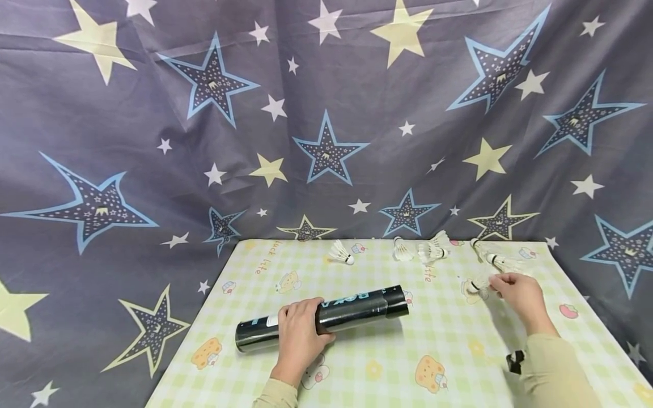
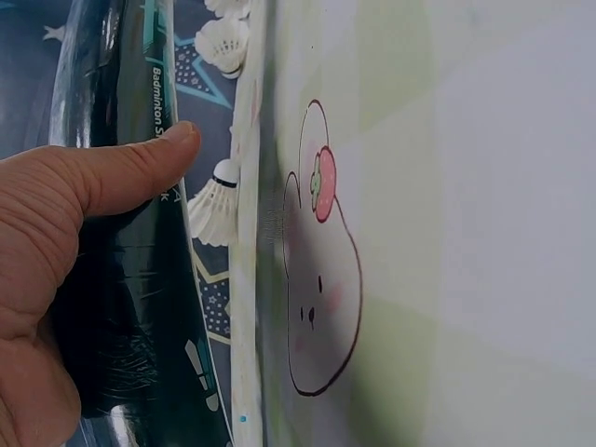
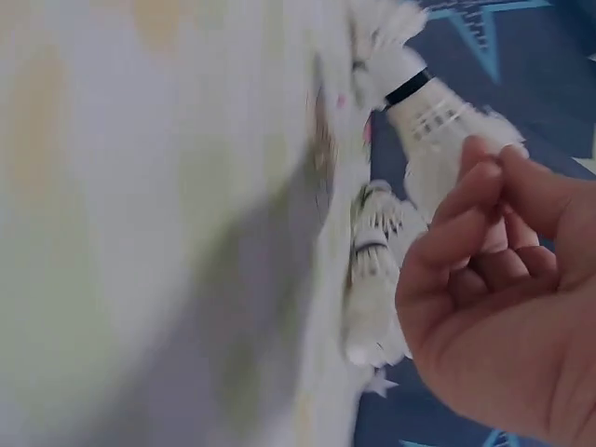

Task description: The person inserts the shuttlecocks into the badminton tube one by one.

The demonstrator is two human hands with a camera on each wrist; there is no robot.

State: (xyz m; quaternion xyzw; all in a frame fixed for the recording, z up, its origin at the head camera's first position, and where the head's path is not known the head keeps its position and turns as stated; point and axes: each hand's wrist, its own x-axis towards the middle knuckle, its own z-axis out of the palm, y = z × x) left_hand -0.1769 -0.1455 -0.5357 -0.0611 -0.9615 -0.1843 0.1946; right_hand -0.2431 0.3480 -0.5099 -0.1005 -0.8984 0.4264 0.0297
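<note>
My left hand [image 1: 301, 335] grips a long black badminton shuttlecock tube [image 1: 352, 313] around its middle, with the tube slanting a little up toward the right. In the left wrist view the thumb lies across the tube [image 2: 130, 307]. At the right, my right hand [image 1: 522, 297] pinches a white feather shuttlecock [image 3: 433, 126] by its feather end between thumb and forefinger. This shuttlecock's cork, with a dark band, points away from the fingers, to the left in the head view. It is held above the table, near two lying shuttlecocks [image 1: 505, 263].
Along the table's back edge lie more shuttlecocks: a single one [image 1: 340, 253] left of centre and a cluster [image 1: 432, 249] right of it. A green checked cloth [image 1: 388, 385] covers the table. Behind hangs a dark star-patterned curtain [image 1: 255, 221]. A small black object [image 1: 515, 361] sits beside the right sleeve.
</note>
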